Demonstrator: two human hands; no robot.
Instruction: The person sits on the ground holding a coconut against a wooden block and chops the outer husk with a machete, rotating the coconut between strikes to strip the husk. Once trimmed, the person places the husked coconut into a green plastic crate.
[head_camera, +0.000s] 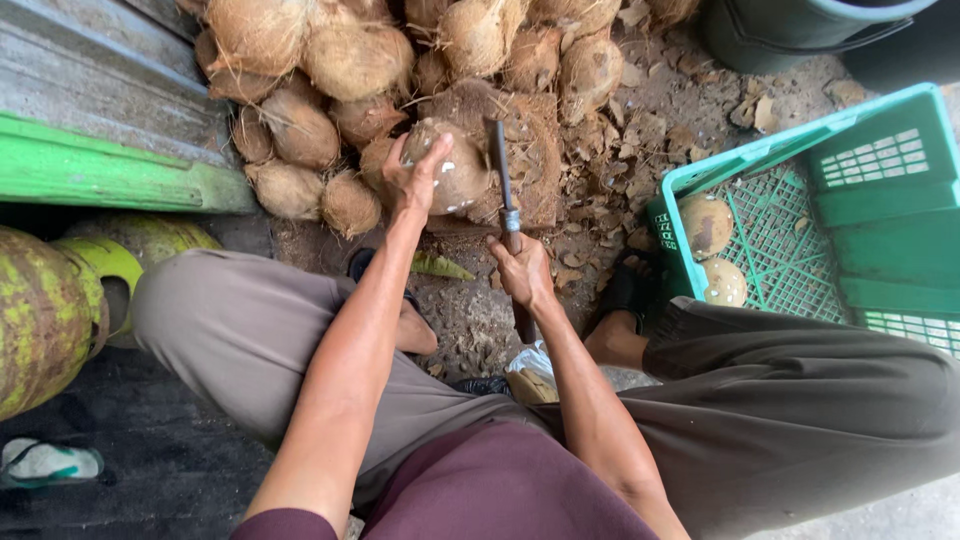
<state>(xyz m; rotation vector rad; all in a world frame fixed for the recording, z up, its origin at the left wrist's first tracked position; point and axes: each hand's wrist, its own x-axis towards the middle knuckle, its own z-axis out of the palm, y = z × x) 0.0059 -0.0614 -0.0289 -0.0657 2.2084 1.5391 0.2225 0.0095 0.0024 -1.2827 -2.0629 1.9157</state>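
My left hand grips a brown coconut with pale chipped spots, held on a worn wooden block. My right hand is closed on the handle of a long dark cleaver. Its blade points away from me and rests against the coconut's right side. Both forearms reach out between my knees as I sit low.
A heap of husked coconuts lies behind and left of the block. A green plastic crate on the right holds two peeled coconuts. Shell chips litter the ground. A green gas cylinder stands at left, a dark bucket top right.
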